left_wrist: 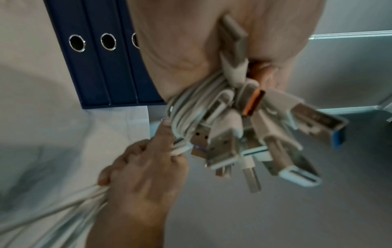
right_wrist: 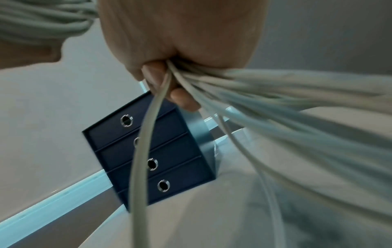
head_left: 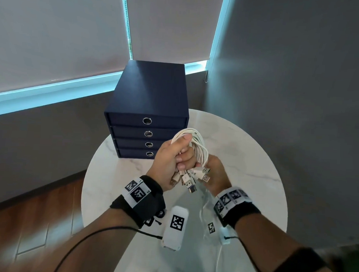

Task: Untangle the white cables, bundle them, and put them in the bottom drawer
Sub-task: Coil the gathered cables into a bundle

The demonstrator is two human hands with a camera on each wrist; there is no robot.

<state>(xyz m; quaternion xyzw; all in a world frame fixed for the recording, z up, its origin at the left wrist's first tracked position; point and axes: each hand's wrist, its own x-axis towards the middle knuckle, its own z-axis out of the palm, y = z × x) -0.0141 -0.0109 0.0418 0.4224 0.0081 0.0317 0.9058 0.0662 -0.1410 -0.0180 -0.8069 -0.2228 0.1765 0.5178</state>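
My left hand (head_left: pixel 179 156) grips a coil of white cables (head_left: pixel 196 144) held above the table, thumb over the top loop. Several USB plugs (head_left: pixel 193 177) stick out below its fingers. Just to the right, my right hand (head_left: pixel 212 170) grips the loose strands running out of the coil. In the left wrist view the plugs (left_wrist: pixel 265 134) fan out under the palm, and the right hand (left_wrist: pixel 144 167) holds strands (left_wrist: pixel 53 209) trailing off. Behind stands a dark blue drawer unit (head_left: pixel 149 105) with every drawer closed, the bottom drawer (head_left: pixel 140 153) included. From the right wrist, cables (right_wrist: pixel 275 100) cross the drawer unit (right_wrist: pixel 169 151).
The drawer unit sits at the back left of a round white marble table (head_left: pixel 255 159). Wooden floor (head_left: pixel 27 211) lies to the left, a grey wall to the right, and window blinds behind. Thin loose cable strands (head_left: pixel 202 208) hang under my right wrist.
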